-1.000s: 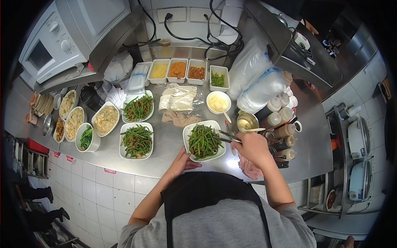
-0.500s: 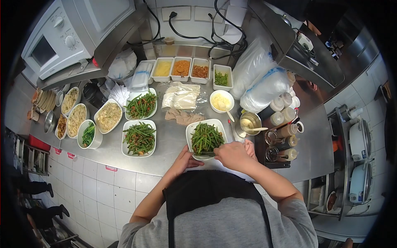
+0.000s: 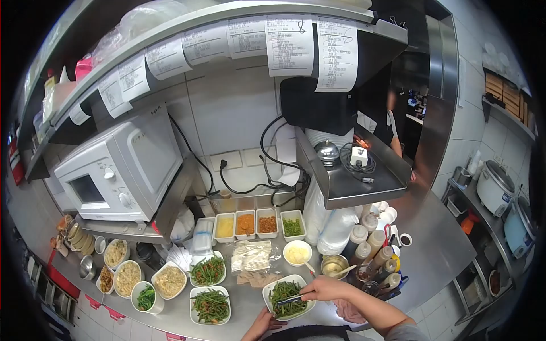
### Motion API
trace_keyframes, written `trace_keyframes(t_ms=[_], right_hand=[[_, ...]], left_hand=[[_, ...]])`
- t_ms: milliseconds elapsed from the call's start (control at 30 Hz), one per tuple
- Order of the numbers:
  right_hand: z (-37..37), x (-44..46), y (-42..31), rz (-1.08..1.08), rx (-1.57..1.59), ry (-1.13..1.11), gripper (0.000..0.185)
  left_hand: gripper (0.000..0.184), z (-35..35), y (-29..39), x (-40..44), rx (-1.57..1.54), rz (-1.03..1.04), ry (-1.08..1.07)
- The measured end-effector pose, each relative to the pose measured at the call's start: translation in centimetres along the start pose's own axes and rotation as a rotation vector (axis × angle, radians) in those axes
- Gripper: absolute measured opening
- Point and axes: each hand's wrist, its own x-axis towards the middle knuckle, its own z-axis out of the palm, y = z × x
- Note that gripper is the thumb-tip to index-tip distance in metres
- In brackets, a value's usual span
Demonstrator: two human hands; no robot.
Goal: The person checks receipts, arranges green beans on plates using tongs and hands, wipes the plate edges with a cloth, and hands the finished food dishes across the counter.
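A square white bowl of green beans (image 3: 286, 291) with brown bits stands near the counter's front edge. My left hand (image 3: 265, 324) grips its lower left rim, thumb at the edge and fingers along the outside. Across the beans lie metal tongs (image 3: 289, 300), with my right hand (image 3: 325, 288) closed around their handle end. Two similar dishes of green beans, one nearer (image 3: 210, 305) and one farther back (image 3: 207, 269), sit to the left. A folded beige cloth (image 3: 259, 279) lies just behind the bowl, and a pink cloth (image 3: 348, 311) is below my right forearm.
White tubs of toppings (image 3: 245, 225) line the back, behind wrapped wooden sticks (image 3: 251, 256). A bowl with pale yellow contents (image 3: 297, 253), a metal pot (image 3: 334, 266) and sauce bottles (image 3: 375, 241) stand right. Noodle bowls (image 3: 129, 278) stand left. A microwave (image 3: 116, 167) and a metal shelf (image 3: 364, 190) overhang the counter.
The view has tilted up, bringing the hanging order slips and upper shelf into sight. My right hand still holds the tongs in the beans, and my left hand stays at the bowl's rim.
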Motion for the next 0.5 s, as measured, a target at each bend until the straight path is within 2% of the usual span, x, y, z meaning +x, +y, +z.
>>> trace_keyframes(t_ms=[33, 133, 233, 333, 433, 500], right_hand=[[0.0, 0.0, 0.3, 0.005, 0.045, 0.0, 0.03], [2.1, 0.8, 3.3, 0.087, -0.127, 0.035, 0.029], [1.8, 0.0, 2.7, 0.164, -0.066, 0.082, 0.032], [1.5, -0.5, 2.6, 0.22, -0.133, 0.16, 0.038], [1.0, -1.2, 1.0, 0.313, -0.329, 0.101, 0.037], [1.0, -1.8, 0.8, 0.248, -0.28, 0.086, 0.036]], left_hand=[[0.05, 0.2, 0.3, -0.2, 0.04, 0.007, 0.031], [0.053, 0.4, 0.4, -0.8, 0.121, 0.032, 0.113], [0.059, -0.7, -0.7, 0.2, 0.159, 0.081, 0.142], [0.063, -1.0, -1.4, 0.7, 0.193, 0.119, 0.14], [0.064, -1.2, -1.9, 1.0, 0.213, 0.154, 0.157], [0.066, -1.5, -1.7, 1.3, 0.252, 0.143, 0.145]])
